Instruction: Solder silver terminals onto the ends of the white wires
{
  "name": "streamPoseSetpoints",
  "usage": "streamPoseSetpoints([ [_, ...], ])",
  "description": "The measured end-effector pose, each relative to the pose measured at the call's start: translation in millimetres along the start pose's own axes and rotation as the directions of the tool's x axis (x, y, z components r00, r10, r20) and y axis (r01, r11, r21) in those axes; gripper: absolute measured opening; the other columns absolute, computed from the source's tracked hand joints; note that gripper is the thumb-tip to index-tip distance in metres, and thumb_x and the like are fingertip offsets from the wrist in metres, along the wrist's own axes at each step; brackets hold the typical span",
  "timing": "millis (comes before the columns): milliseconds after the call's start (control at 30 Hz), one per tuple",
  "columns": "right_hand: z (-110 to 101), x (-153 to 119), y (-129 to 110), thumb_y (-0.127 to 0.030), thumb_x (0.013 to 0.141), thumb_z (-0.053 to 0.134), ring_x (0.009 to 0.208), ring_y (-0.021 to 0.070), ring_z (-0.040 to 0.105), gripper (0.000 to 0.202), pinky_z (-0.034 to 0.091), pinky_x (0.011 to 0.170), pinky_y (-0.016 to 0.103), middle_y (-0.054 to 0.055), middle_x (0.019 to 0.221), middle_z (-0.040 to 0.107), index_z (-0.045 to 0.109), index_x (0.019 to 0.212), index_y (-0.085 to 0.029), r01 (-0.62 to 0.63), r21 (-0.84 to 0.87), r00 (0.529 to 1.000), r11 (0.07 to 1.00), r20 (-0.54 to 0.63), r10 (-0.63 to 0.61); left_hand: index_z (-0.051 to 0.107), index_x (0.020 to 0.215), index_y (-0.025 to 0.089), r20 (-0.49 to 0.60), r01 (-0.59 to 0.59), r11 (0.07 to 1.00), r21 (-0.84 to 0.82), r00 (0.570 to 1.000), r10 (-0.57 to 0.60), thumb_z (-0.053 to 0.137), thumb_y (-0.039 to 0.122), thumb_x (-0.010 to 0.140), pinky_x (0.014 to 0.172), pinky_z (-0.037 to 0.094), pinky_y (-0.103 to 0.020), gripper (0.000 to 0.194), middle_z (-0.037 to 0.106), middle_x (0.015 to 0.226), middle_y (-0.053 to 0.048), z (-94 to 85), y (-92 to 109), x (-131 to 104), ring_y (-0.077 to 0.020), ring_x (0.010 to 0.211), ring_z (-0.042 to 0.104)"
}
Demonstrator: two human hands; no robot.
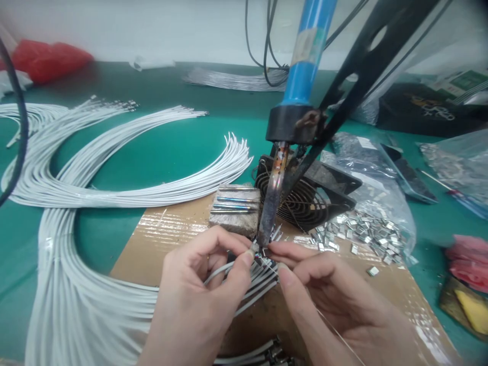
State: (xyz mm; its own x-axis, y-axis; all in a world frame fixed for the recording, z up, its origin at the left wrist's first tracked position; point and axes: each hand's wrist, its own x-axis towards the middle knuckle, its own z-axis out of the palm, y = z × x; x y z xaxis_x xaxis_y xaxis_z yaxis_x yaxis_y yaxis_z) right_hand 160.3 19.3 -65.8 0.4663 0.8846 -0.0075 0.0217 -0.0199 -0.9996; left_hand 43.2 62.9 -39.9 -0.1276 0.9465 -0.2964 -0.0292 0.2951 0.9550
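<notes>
A soldering iron [301, 56] with a blue handle hangs tip-down from a black metal arm. Just under its tip, my left hand [206, 284] pinches the end of a white cable [218, 271], with a small metal connector at the fingertips. Thin solder wire [335, 333] runs through the fingers of my right hand [328, 290], its end close to the iron's tip. Both hands nearly meet there, and the exact contact is too small to make out. More white cable ends [257, 287] lie fanned out beneath my hands.
Bundles of white cables [95, 198] curve across the left side. Behind the iron stands a black fan [305, 198], beside a grey block [234, 216] carrying metal rods. Loose metal connectors [366, 231] spill from a plastic bag. Cardboard [152, 239] covers the green mat [179, 157]. A yellow sponge [473, 307] lies right.
</notes>
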Motion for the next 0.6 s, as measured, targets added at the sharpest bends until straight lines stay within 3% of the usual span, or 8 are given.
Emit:
streamPoseSetpoints([
  [100,-8,7,7,-0.019,0.093,0.078,0.089,0.0141,0.086,0.024,0.063,0.078,0.008,0.0,0.104,0.088,0.07,0.071,-0.025,0.12,-0.032,0.989,0.992,0.089,-0.117,0.073,0.063,0.018,-0.011,0.006,1.0,-0.013,1.0,-0.006,0.082,0.017,0.072,0.051,0.041,-0.009,0.013,0.074,0.069,0.004,0.2,1,-1,-0.0038,0.053,0.053],
  [233,-17,15,16,-0.017,0.096,0.077,0.092,0.0178,0.087,0.023,0.065,0.076,0.011,0.0,0.108,0.088,0.071,0.075,-0.026,0.229,-0.054,0.962,0.972,0.165,-0.218,0.075,0.068,0.02,0.097,-0.023,0.999,0.033,0.995,0.02,0.083,0.018,0.077,0.051,0.042,-0.012,0.012,0.076,0.076,0.003,-9.6,-7,2,-0.0061,0.055,0.055],
  [367,-14,10,15,-0.019,0.096,0.077,0.092,0.0161,0.087,0.021,0.064,0.078,0.011,-0.002,0.11,0.087,0.072,0.077,-0.027,0.188,-0.039,0.97,0.981,0.162,-0.18,0.076,0.073,0.021,0.141,-0.041,0.999,0.022,0.989,0.038,0.077,0.024,0.088,0.055,0.046,-0.014,0.015,0.077,0.08,0.002,-15.5,-15,4,-0.0086,0.061,0.058],
  [500,-2,1,7,-0.024,0.091,0.078,0.084,0.0086,0.084,0.021,0.059,0.077,0.004,-0.006,0.104,0.086,0.068,0.072,-0.027,0.049,0.004,0.999,0.999,0.01,-0.049,0.076,0.074,0.021,0.127,-0.045,0.999,0.028,0.991,0.041,0.077,0.023,0.088,0.059,0.049,-0.012,0.014,0.077,0.08,0.003,-13.6,-16,3,-0.0081,0.063,0.063],
  [600,4,-1,2,-0.027,0.087,0.08,0.08,0.007,0.083,0.021,0.058,0.075,0.002,-0.007,0.099,0.086,0.069,0.069,-0.028,0.028,0.003,0.999,1.0,-0.037,-0.028,0.076,0.074,0.021,0.121,-0.064,0.997,0.041,0.991,0.059,0.077,0.021,0.088,0.059,0.05,-0.011,0.014,0.078,0.08,0.003,-11.9,-14,4,-0.0079,0.064,0.066],
])
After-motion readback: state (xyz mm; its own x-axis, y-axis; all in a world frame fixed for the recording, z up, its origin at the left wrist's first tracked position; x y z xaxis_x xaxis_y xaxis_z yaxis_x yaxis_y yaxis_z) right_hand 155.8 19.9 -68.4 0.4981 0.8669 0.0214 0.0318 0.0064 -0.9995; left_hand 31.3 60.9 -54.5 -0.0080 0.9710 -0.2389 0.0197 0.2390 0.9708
